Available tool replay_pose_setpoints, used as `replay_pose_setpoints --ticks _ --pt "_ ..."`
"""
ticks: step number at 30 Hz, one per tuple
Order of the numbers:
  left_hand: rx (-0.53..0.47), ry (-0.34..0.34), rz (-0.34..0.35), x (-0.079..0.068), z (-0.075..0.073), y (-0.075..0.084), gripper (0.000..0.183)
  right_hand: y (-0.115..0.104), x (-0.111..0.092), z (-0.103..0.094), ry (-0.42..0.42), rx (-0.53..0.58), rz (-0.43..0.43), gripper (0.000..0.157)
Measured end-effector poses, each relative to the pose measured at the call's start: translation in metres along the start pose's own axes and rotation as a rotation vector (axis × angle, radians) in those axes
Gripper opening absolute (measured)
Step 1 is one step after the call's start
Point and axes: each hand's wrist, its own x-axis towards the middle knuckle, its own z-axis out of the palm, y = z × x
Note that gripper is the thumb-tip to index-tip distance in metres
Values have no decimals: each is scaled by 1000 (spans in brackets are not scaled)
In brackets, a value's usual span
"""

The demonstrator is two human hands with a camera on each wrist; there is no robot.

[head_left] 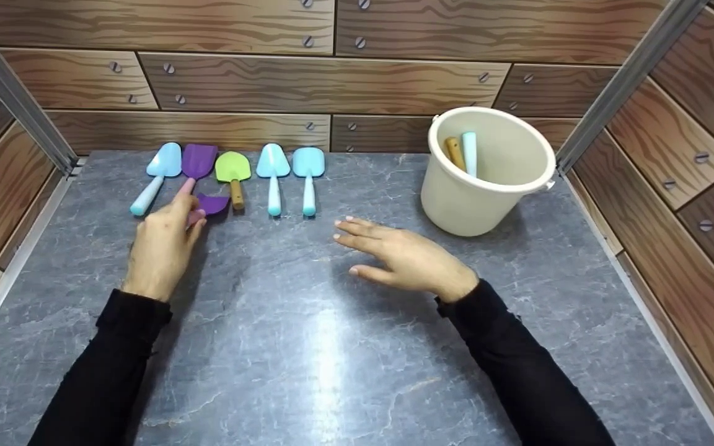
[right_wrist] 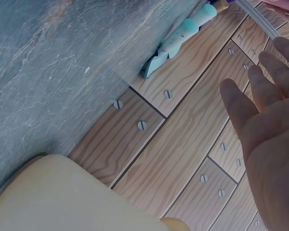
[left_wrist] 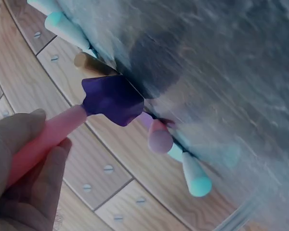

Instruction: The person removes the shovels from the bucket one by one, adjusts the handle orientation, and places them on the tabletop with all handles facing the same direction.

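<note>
My left hand [head_left: 162, 248] grips the pink handle of a small purple shovel [left_wrist: 113, 100], its blade pointing right in the head view, close over the table. Just behind it lies a second purple shovel [head_left: 199, 160] with a pink handle, partly covered by the hand. A green shovel [head_left: 233, 166] with a brown handle is to the right of that. Light-blue shovels lie at the row's left end [head_left: 163, 160] and right side [head_left: 308, 162]. My right hand [head_left: 403, 255] hovers palm down with straight fingers, holding nothing, near the cream bucket [head_left: 471, 204].
The bucket stands at the back right, with a brown handle [head_left: 454, 153] and a light-blue handle [head_left: 469, 153] sticking up inside. Wood-patterned panels [head_left: 239, 80] wall in the grey marbled table [head_left: 258, 347] at the back and sides, with metal posts at the corners.
</note>
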Motion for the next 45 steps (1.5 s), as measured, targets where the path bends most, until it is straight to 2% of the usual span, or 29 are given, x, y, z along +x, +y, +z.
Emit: replay_pose_setpoints --ticks 5,8,11,16,27,31,38,41,45 --pt "78 -78 29 -6 2 1 6 1 0 1 -7 4 2 64" --pt "99 -137 20 -9 1 0 2 2 0 1 -11 5 3 64" --pt "115 -197 18 -11 1 -1 7 2 0 2 -18 4 4 65" --pt "154 -313 59 -15 0 -5 7 2 1 3 -30 5 11 65" --pt "180 -489 97 -17 0 -10 49 3 0 3 -27 -3 9 64" --pt "183 -523 83 -16 -1 -9 55 2 0 1 -29 2 7 63" --pt "168 -586 -7 -9 -5 1 64 2 -3 -6 1 -11 29 63" --pt "153 -568 -28 -5 -5 9 66 1 -5 -9 54 -39 43 63" --pt "123 -514 -17 0 -2 24 66 0 -7 -16 131 -88 68 60"
